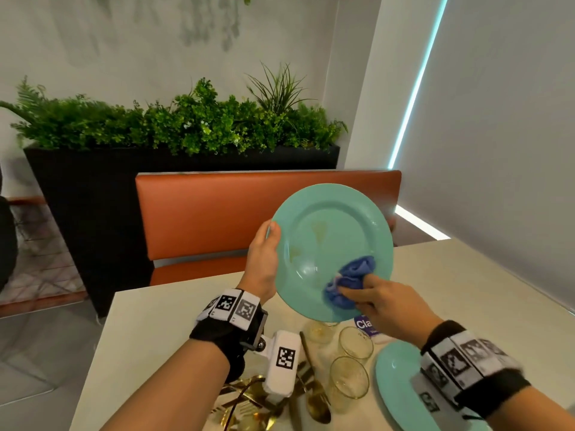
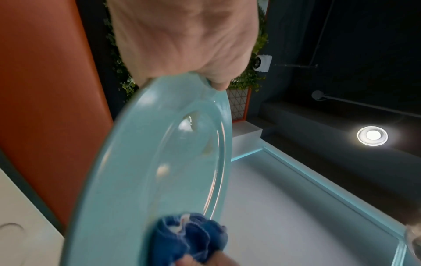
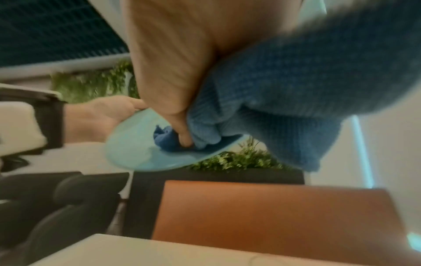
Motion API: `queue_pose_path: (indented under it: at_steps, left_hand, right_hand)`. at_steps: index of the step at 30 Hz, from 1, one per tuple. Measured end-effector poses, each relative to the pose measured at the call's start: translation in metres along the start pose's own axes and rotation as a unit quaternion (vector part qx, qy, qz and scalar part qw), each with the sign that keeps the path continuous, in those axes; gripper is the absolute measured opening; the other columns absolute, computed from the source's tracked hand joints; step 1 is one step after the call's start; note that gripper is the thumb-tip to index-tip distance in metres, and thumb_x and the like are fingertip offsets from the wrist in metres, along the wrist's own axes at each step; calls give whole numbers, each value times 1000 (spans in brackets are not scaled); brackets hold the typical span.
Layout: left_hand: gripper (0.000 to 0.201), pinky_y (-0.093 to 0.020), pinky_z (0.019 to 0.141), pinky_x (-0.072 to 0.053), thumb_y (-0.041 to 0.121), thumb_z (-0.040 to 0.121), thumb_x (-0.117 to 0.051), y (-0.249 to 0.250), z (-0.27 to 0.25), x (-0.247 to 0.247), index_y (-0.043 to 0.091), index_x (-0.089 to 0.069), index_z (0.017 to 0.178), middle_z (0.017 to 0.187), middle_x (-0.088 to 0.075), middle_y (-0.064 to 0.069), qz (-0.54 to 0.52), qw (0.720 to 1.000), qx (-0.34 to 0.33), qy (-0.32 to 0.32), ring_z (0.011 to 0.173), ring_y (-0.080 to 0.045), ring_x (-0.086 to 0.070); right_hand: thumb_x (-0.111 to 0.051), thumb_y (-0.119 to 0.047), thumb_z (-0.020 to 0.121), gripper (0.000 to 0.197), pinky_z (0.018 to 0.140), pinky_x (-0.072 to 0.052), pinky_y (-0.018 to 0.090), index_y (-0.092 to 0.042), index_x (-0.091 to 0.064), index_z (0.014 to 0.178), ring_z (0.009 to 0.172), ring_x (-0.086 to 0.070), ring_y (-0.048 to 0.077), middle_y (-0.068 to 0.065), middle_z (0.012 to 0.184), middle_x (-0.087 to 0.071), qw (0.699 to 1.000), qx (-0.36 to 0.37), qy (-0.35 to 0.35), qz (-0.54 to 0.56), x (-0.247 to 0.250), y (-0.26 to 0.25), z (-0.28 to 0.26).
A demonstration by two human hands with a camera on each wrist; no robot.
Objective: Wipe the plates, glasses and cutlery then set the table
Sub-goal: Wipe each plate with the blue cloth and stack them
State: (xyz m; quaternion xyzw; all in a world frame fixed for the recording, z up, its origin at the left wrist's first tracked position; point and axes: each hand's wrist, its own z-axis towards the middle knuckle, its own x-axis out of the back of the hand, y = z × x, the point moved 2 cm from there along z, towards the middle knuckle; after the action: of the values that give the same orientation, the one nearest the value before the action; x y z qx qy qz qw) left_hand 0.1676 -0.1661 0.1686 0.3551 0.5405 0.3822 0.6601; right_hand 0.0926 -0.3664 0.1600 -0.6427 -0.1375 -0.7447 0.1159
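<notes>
Your left hand [image 1: 263, 259] grips the tilted round turquoise plate's [image 1: 323, 231] rim, thumb on top; right hand [image 1: 389, 309] fingers clamp a bunched blue cloth [image 1: 348, 281] against its face.

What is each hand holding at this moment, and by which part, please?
Left hand grips the teal plate by its left rim; right hand holds the bunched blue cloth.

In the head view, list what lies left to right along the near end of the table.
Gold cutlery → nearest glass → teal plate on the table.
</notes>
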Motion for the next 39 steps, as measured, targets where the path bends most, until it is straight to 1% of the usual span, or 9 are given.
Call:
queue_pose_path:
  at_steps: [2, 6, 10, 13, 18, 24, 28, 34, 39]
  left_hand:
    - [26, -34, 72, -53, 28, 102, -34, 3, 0, 11, 21, -58, 97, 92, -66, 0, 3, 1000, 4, -7, 80, -16, -64]
    - [26, -32, 70, -53, 28, 102, -34, 7, 1, 12, 19, -58, 98, 94, -66, -2, 3, 999, 22, -31, 80, -15, -64]
    - [27, -39, 81, -52, 25, 102, -33, 14, 3, 25, 17, -57, 93, 94, -66, -6, -16, 999, 23, -32, 83, -20, -64]
    - [27, -36, 74, -53, 28, 102, -33, 20, 5, 51, 20, -57, 93, 91, -65, -2, -13, 999, 31, -12, 80, -18, -62]
    - [27, -32, 70, -53, 28, 103, -33, 21, 3, 58, 22, -58, 96, 94, -66, 1, 5, 998, 43, -39, 81, -14, -64]
    - [26, -27, 73, -56, 22, 103, -34, 25, -2, 72, 20, -59, 94, 87, -71, 4, 9, 998, 39, -56, 81, -14, -67]
    - [25, -38, 81, -50, 26, 102, -35, 27, -5, 98, 22, -59, 97, 97, -66, -1, 6, 999, 39, -30, 87, -19, -62]
    - [27, -27, 71, -54, 26, 103, -33, 26, -21, 88, 23, -59, 98, 95, -68, 4, 7, 996, 61, -70, 81, -10, -66]
    - [28, -33, 81, -53, 23, 103, -33, 24, -27, 86, 15, -59, 96, 96, -67, -6, -35, 993, 88, -68, 87, -20, -64]
  right_hand:
    - [-40, -27, 95, 38, 74, -51, 37, -43, -51, 127, 95, -62, 29, 4, 115, -57, 996, -70, 7, -47, 11, 17, 8]
    - [-58, -16, 89, 38, 59, -51, 46, -21, -58, 127, 76, -63, 45, 23, 105, -59, 949, -191, 246, 57, 33, -4, 34]
    - [-46, -25, 90, 41, 55, -52, 43, -29, -53, 130, 73, -63, 39, 13, 98, -60, 992, -3, 109, 58, 3, -64, 36]
    - [-36, -30, 95, 39, 68, -47, 36, -45, -48, 129, 91, -62, 29, 2, 108, -57, 999, -34, -24, -17, 5, -52, 27]
    - [-48, -20, 94, 38, 64, -49, 46, -23, -52, 131, 86, -62, 44, 23, 112, -56, 962, -196, 189, 19, 38, -47, 61]
    - [-53, -17, 86, 41, 48, -52, 40, -26, -57, 126, 65, -63, 36, 11, 92, -61, 996, 17, 86, 9, -3, -138, 64]
    - [-39, -27, 96, 43, 86, -49, 37, -50, -39, 133, 107, -57, 24, -4, 125, -51, 992, -29, -113, -55, -8, -106, 35]
    - [-48, -20, 94, 41, 66, -48, 45, -23, -48, 135, 87, -60, 41, 20, 110, -54, 956, -222, 187, 38, 25, -101, 62]
    - [-33, -31, 91, 49, 66, -51, 44, -23, -42, 139, 82, -58, 38, 14, 108, -51, 988, -84, 83, 98, -7, -177, 57]
